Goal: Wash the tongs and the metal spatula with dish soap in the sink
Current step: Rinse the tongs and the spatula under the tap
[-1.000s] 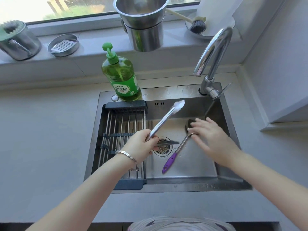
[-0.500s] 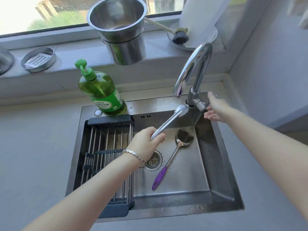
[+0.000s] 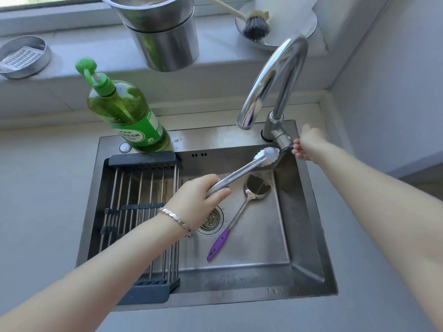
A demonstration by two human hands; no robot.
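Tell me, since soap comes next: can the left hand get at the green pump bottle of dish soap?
Probably not yet: the left hand is shut on the metal tongs. The path to the green pump bottle itself looks free.

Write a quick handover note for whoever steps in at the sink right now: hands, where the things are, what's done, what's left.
Left hand grips the tongs by the handle end, tips raised toward the faucet.
Right hand is at the faucet lever; no water visibly running.
Metal spatula lies in the sink, purple handle toward the person.
Dish soap stands on the back left rim.
Done: no soap or suds seen yet.
Left: wet, soap and rinse both utensils.
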